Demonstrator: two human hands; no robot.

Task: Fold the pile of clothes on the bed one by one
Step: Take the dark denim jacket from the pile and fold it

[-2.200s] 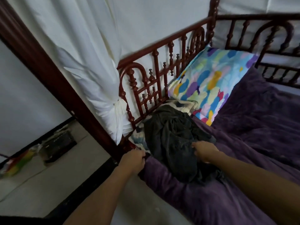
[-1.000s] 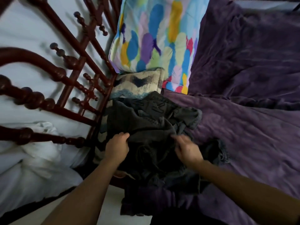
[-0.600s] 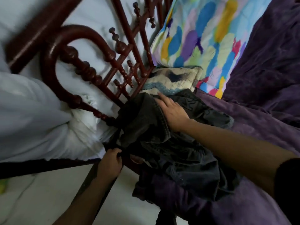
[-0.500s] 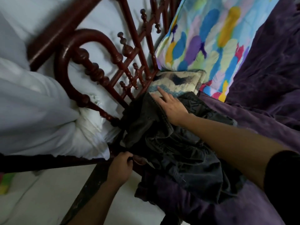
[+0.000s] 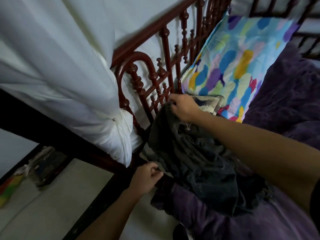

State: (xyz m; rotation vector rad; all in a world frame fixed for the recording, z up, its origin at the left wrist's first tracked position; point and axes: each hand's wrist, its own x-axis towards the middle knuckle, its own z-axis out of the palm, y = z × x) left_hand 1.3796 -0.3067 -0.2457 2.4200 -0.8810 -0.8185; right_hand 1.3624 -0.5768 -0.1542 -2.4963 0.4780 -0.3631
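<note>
A crumpled dark grey garment (image 5: 190,153) lies heaped at the near corner of the bed, on the purple blanket (image 5: 285,104). My right hand (image 5: 183,107) grips its far upper edge close to the wooden rail. My left hand (image 5: 147,177) pinches its near lower edge at the bed's side. The cloth hangs stretched between the two hands. A patterned cream and blue cloth (image 5: 209,103) lies under the garment's far end, partly hidden by my right hand.
A carved red-brown bed rail (image 5: 162,73) runs along the left side, with white curtain (image 5: 60,75) bunched against it. A bright multicoloured pillow (image 5: 233,61) leans at the head. The pale floor (image 5: 43,213) lies below left, with a dark container (image 5: 46,165) on it.
My right hand went from lying flat on the garment to gripping its far edge near the rail. My left hand still pinches the near edge. The camera pulled back and up.
</note>
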